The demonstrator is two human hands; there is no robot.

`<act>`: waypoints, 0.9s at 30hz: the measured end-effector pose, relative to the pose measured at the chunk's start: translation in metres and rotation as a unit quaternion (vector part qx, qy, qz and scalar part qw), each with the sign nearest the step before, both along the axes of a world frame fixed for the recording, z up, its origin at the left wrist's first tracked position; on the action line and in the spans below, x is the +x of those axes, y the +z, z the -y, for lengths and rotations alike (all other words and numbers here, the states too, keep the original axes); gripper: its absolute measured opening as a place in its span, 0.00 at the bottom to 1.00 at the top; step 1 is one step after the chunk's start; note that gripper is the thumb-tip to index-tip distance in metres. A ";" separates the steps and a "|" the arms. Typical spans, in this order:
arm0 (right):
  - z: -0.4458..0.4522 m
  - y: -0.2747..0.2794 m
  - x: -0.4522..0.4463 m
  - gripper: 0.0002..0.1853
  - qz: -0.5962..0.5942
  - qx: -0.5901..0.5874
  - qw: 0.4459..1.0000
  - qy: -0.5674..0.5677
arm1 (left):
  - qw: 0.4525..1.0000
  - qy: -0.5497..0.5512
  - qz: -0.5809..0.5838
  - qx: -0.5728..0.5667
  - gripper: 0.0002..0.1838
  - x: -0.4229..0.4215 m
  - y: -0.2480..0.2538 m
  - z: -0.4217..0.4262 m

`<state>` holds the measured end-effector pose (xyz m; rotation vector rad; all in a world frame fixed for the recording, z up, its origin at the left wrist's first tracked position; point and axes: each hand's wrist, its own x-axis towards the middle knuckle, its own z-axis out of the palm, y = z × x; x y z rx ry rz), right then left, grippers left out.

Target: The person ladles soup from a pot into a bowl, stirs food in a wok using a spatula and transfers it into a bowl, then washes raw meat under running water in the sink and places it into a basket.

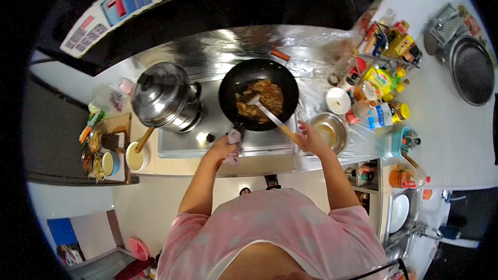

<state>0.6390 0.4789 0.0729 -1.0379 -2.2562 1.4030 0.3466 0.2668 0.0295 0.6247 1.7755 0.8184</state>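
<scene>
A black wok with browned food sits on the stove. My right hand is at the wooden handle of a metal spatula, whose blade rests in the food; its fingers look partly raised, and the grip is hard to make out. My left hand is closed on a crumpled light purple cloth at the wok's near left edge, where the wok handle is hidden. Just right of my right hand stands a metal bowl.
A lidded steel pot stands left of the wok. Further left are a bowl with a wooden handle and a tray of food. A white bowl, bottles and a seasoning rack stand to the right.
</scene>
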 end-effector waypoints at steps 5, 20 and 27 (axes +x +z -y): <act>-0.056 -0.104 0.115 0.28 0.126 0.249 0.899 -0.339 | 0.994 0.030 0.088 0.058 0.15 0.005 0.004 -0.004; -0.036 -0.098 0.072 0.40 -0.100 -0.256 0.842 -0.464 | 0.991 0.050 0.107 0.060 0.17 0.011 0.027 -0.001; -0.056 -0.059 0.051 0.24 -0.085 -0.080 0.968 -0.222 | 0.987 0.024 0.146 0.061 0.18 0.005 0.022 -0.001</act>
